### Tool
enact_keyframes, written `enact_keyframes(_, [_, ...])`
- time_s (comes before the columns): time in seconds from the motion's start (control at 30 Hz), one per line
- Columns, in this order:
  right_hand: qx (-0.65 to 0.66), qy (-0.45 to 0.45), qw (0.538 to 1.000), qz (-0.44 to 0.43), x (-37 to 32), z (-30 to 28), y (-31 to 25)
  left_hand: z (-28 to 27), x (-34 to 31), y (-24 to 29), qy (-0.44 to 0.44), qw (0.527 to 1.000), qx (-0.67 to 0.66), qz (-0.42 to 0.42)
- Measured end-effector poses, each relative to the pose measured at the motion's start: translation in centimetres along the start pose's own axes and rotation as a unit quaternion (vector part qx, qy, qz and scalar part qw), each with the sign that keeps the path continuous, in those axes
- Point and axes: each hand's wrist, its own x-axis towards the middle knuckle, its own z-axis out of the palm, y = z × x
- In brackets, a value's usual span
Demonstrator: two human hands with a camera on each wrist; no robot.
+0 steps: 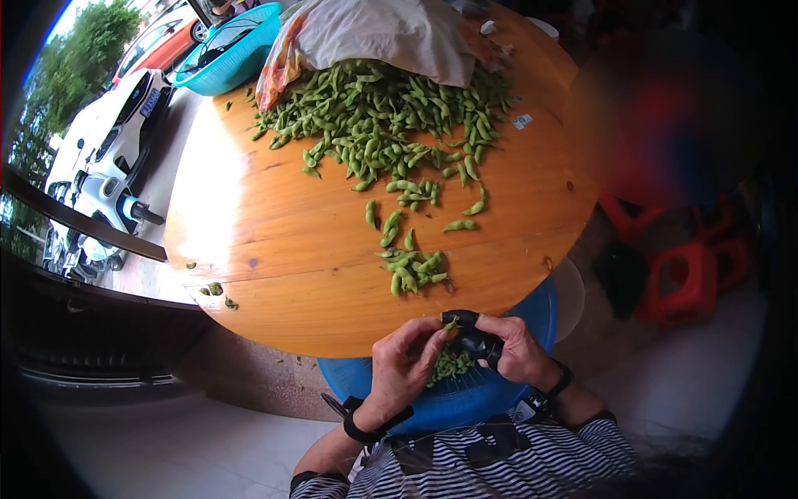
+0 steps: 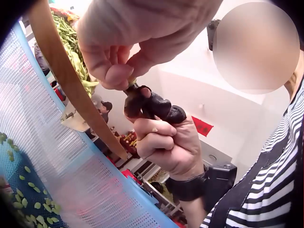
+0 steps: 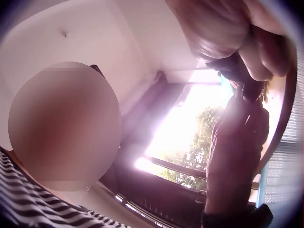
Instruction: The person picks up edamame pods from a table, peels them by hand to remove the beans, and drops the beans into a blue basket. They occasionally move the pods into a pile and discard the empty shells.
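My left hand pinches a green pod between thumb and fingertips at the table's near edge. Against it is my right hand, its thumb and some fingers wrapped in black coverings; they grip the pod's other end. In the left wrist view the left hand meets the black-covered fingers of the right hand, the pod mostly hidden between them. Below both hands, shelled beans lie in a blue basket. A small group of pods rests on the wooden table.
A large heap of pods covers the table's far side, partly under a pale cloth bag. A turquoise basket stands at the far left edge. Red stools are on the floor at the right.
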Motion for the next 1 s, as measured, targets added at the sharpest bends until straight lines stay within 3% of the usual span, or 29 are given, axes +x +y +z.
enact_keyframes(0.23, [0.039, 0.029, 0.996, -0.080, 0.4, 0.3, 1.1, 0.2, -0.2, 0.0, 0.015, 0.999, 0.022, 0.024])
enact_keyframes(0.3, [0.104, 0.001, 0.993, -0.061, 0.3, 0.1, 1.2, 0.0, -0.4, 0.2, -0.040, 0.982, -0.160, -0.092])
enact_keyframes(0.33, [0.105, 0.002, 0.993, -0.059, 0.2, -0.1, 1.3, -0.2, -0.3, 0.1, -0.041, 0.982, -0.161, -0.093])
enact_keyframes(0.4, [0.222, -0.058, 0.973, 0.042, -0.1, -0.5, 1.5, -0.7, 0.1, -0.2, -0.119, 0.890, -0.384, -0.214])
enact_keyframes(0.43, [0.222, -0.057, 0.972, 0.043, -0.3, -0.4, 1.9, -0.7, 0.2, -0.1, -0.138, 0.864, -0.402, -0.271])
enact_keyframes(0.5, [0.436, -0.120, 0.890, 0.056, -0.5, -0.1, 3.2, -1.0, 0.2, -0.7, -0.171, 0.842, -0.435, -0.268])
enact_keyframes(0.57, [0.412, -0.112, 0.902, 0.062, -0.6, -0.2, 3.0, -1.2, 0.1, -0.9, -0.204, 0.818, -0.468, -0.264])
enact_keyframes(0.63, [0.387, -0.104, 0.913, 0.069, -0.5, 0.0, 2.1, -1.3, -0.3, -0.4, -0.156, 0.845, -0.428, -0.279])
enact_keyframes(0.67, [0.260, -0.056, 0.963, 0.036, -0.4, 0.3, 0.8, -1.0, -0.6, 0.0, -0.156, 0.845, -0.428, -0.280])
enact_keyframes(0.7, [0.127, -0.008, 0.992, 0.002, -0.4, 0.6, 0.2, -0.3, -1.0, 0.4, -0.113, 0.919, -0.316, -0.208])
enact_keyframes(0.73, [0.128, -0.008, 0.992, 0.004, -0.5, 0.7, 0.6, 0.2, -1.4, 0.6, -0.067, 0.970, -0.196, -0.130])
enact_keyframes(0.77, [0.118, -0.001, 0.993, -0.005, -0.6, 0.9, 1.2, 0.6, -1.4, -0.1, -0.056, 0.991, -0.114, -0.050])
enact_keyframes(0.87, [0.063, 0.014, 0.997, -0.037, -0.7, 1.1, 1.0, 0.5, -1.5, -1.1, -0.033, 0.999, 0.005, 0.000])
enact_keyframes(1.0, [-0.045, 0.048, 0.996, -0.063, -1.1, 1.4, 0.6, 0.3, -0.7, -0.5, -0.017, 0.997, 0.066, 0.042])
